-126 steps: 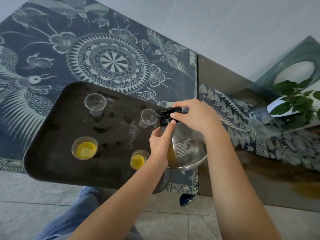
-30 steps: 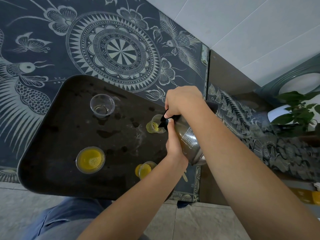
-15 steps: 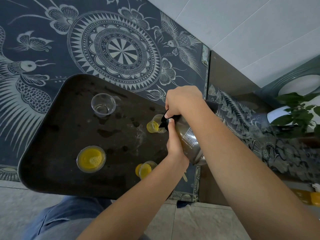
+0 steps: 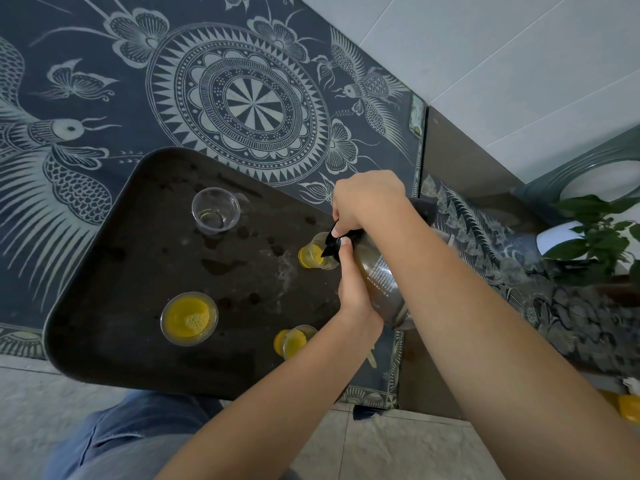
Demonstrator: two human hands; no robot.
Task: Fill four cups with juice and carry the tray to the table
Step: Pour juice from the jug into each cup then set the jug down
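A dark tray (image 4: 114, 289) lies on a patterned blue cloth. On it stand an empty clear cup (image 4: 215, 211) at the back left, a juice-filled cup (image 4: 188, 318) at the front left, and another juice cup (image 4: 294, 341) at the front right, partly behind my left forearm. A glass jug (image 4: 381, 289) with a black lid is tilted, its spout over the back right cup (image 4: 311, 256), which holds yellow juice. My right hand (image 4: 367, 202) grips the jug's top. My left hand (image 4: 356, 289) steadies its body and lid.
The patterned cloth (image 4: 242, 98) covers the counter under the tray. A potted green plant (image 4: 595, 233) stands at the right. White wall tiles (image 4: 485, 46) rise behind. Grey floor tiles and my blue-trousered leg (image 4: 131, 438) show below the counter edge.
Since 4.2 s ago the jug went from upright to tilted over the back right cup, which now holds juice. Over the last second the juice level there rose slightly; hands barely moved.
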